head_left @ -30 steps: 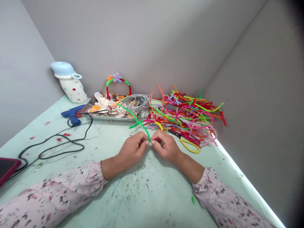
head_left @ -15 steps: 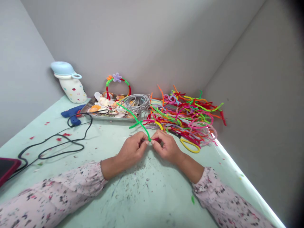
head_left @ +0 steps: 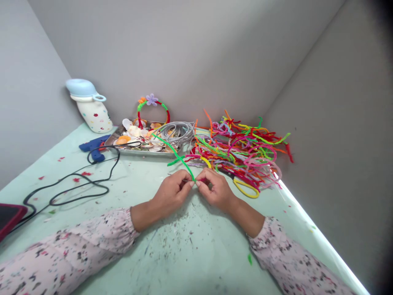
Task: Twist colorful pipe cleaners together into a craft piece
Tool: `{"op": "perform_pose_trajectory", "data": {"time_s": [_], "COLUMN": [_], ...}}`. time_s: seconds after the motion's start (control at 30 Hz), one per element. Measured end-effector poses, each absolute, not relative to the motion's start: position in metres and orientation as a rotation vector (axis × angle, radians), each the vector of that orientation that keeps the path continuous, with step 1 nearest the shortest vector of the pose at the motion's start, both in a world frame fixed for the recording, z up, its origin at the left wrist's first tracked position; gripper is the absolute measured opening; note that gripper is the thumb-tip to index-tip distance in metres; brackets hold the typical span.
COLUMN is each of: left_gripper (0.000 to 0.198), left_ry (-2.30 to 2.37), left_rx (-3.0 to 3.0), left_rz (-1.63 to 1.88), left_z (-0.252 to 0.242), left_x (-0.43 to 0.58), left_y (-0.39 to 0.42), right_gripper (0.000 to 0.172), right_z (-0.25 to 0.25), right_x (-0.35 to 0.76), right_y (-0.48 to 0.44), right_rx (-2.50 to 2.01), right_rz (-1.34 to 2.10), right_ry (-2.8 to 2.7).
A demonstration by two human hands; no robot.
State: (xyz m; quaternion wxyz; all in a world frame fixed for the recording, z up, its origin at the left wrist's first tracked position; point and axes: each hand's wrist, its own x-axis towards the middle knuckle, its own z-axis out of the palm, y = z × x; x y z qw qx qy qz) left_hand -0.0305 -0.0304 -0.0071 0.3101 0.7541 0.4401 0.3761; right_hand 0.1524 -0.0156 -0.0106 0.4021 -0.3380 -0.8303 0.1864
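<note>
My left hand (head_left: 170, 194) and my right hand (head_left: 216, 190) meet at mid-table, fingertips pinched together. Between them they hold a green pipe cleaner (head_left: 175, 154) that rises from the pinch and runs back and to the left. A thin wire or stem seems to lie in the pinch too, but I cannot make it out well. Both wrists rest near the pale green table (head_left: 129, 192), with floral sleeves behind them.
A heap of coloured pipe cleaners (head_left: 239, 149) lies behind my right hand, with yellow-handled scissors (head_left: 245, 189) at its front. A metal tray (head_left: 144, 150) holds shells and grey wire. A blue glue gun (head_left: 94, 147), its black cord (head_left: 73, 186), a white jug (head_left: 91, 107) and a hoop (head_left: 152, 105) stand at left.
</note>
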Motion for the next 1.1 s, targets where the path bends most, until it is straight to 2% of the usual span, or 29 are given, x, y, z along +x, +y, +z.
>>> {"op": "perform_pose_trajectory", "data": {"time_s": [1.1], "left_gripper": [0.015], "left_ry": [1.176], "left_rx": [1.996], "left_rz": [1.005], "left_z": [-0.008], "left_x": [-0.0307], "left_y": [-0.0302], "right_gripper": [0.008], "right_z": [-0.0132], "right_x": [0.1517], "right_y": [-0.0152], "right_rx": [-0.847], "right_rz": [0.445], "right_ry": [-2.108]}}
